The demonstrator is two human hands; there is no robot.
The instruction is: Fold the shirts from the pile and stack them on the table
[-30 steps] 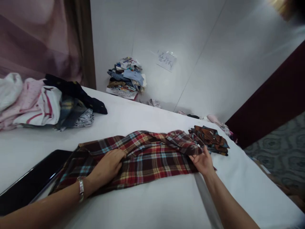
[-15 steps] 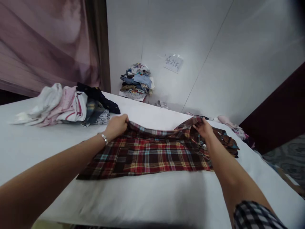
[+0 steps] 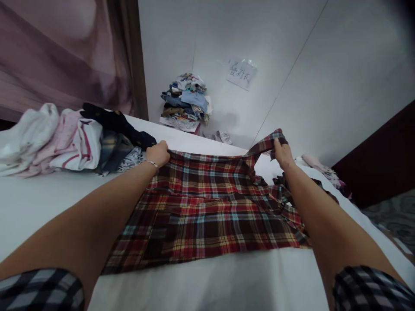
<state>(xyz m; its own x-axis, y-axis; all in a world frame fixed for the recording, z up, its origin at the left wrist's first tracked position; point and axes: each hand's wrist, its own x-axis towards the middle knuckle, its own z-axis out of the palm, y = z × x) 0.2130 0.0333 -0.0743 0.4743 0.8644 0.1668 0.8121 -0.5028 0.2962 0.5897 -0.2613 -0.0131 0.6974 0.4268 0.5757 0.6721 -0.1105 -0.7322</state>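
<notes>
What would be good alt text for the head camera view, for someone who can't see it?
Both of a person's hands grip the far edge of a red plaid shirt spread on a white table, the left hand low and the right hand lifting a corner. A heap of clothes lies at the left, and a smaller stack stands by the wall.
</notes>
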